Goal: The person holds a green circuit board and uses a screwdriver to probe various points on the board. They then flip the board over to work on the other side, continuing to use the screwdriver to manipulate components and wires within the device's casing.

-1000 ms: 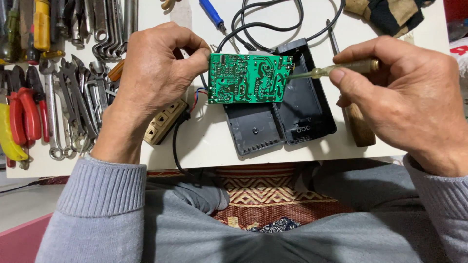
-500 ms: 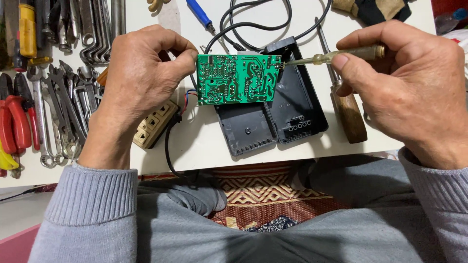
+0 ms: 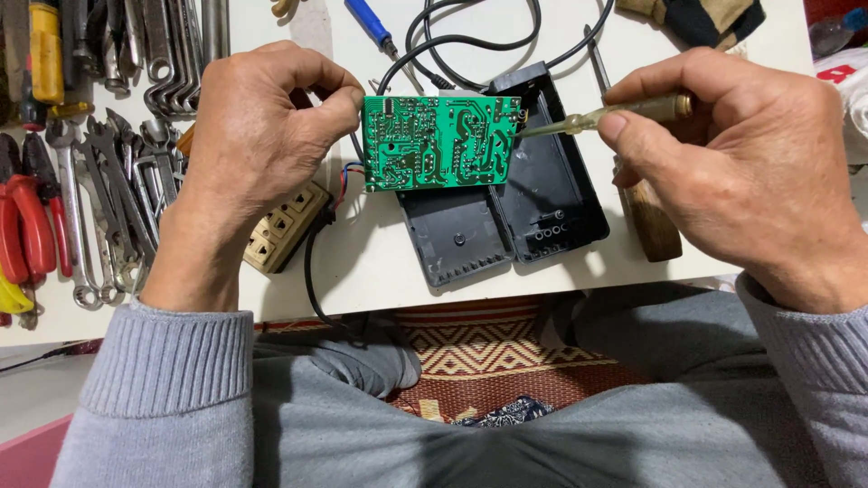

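My left hand (image 3: pixel 262 136) grips a green circuit board (image 3: pixel 440 143) by its left edge, solder side up, above the white work surface (image 3: pixel 362 262). My right hand (image 3: pixel 732 163) holds a thin screwdriver with a clear yellow handle (image 3: pixel 601 115); its tip touches the board's upper right corner. Two black plastic case halves (image 3: pixel 506 217) lie open on the surface just under and below the board. Red and blue wires (image 3: pixel 351 172) hang from the board's left side.
Wrenches and pliers with red handles (image 3: pixel 81 181) lie spread at the left. A beige socket strip (image 3: pixel 282 226) sits under my left wrist. Black cable (image 3: pixel 470 41) and a blue-handled tool (image 3: pixel 369 23) lie behind. A wooden handle (image 3: pixel 653 217) rests at the right. My lap is below.
Board and both hands sit a little higher and further left in view than a second ago; the screwdriver tip stays at the board's right edge.
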